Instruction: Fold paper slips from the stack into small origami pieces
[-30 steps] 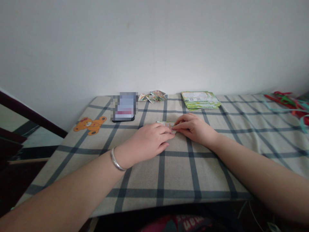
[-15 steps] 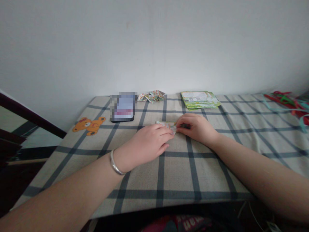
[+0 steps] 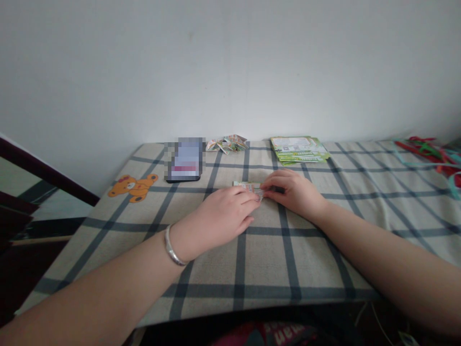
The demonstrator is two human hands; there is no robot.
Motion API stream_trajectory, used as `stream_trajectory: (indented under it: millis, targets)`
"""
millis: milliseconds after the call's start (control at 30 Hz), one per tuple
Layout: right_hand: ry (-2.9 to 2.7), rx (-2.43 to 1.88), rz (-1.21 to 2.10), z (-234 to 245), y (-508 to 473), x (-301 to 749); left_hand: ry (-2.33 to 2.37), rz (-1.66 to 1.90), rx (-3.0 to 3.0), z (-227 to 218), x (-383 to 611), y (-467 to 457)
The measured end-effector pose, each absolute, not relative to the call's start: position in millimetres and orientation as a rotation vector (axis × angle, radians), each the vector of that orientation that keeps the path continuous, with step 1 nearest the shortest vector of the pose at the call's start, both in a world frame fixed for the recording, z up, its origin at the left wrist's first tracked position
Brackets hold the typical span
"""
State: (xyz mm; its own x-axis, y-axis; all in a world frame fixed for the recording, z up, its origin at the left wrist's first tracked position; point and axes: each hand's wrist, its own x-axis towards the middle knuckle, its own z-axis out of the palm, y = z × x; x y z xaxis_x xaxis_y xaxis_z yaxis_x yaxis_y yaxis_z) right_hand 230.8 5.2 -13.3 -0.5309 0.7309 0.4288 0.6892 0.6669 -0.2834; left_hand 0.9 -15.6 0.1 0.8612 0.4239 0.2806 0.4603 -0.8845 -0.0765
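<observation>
A small piece of printed paper (image 3: pixel 248 185), white with green and orange marks, lies on the checked tablecloth (image 3: pixel 262 259) between my hands. My left hand (image 3: pixel 225 209), with a silver bangle at the wrist, rests palm down with its outstretched fingers over the paper's near side. At the paper's right end, my right hand (image 3: pixel 290 190) pinches the edge between thumb and fingers. The fingers of both hands hide part of the paper, so its folds cannot be made out.
Along the wall lie a phone (image 3: pixel 185 161) with a blurred screen, several folded paper pieces (image 3: pixel 227 143) and a stack of green printed sheets (image 3: pixel 298 149). Red, green and pale blue ribbons (image 3: pixel 432 154) are at the far right. A bear figure (image 3: pixel 133 187) marks the cloth's left side.
Both hands stay almost in place on the paper. The right fingertips have shifted very slightly left along its edge.
</observation>
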Motion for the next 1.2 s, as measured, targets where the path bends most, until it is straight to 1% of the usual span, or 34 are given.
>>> stream_trajectory:
  millis: [167,433,833,1200]
  targets:
    - [-2.411,-1.091,-0.002,-8.1,-3.2,230.2,-0.713,-0.382,-2.894,-1.1,0.2,-15.8]
    - [-2.639,-0.936,-0.219,2.0,-16.2,228.8,-0.732,-0.346,-2.899,-1.3,-0.1,-16.1]
    - [-2.728,-1.18,-0.215,11.4,-27.7,219.7,-0.737,-0.358,-2.937,2.5,-0.3,-10.8]
    - [-2.696,-1.341,-0.375,13.2,-33.3,211.4,-0.702,-0.345,-2.884,1.7,1.7,-13.3]
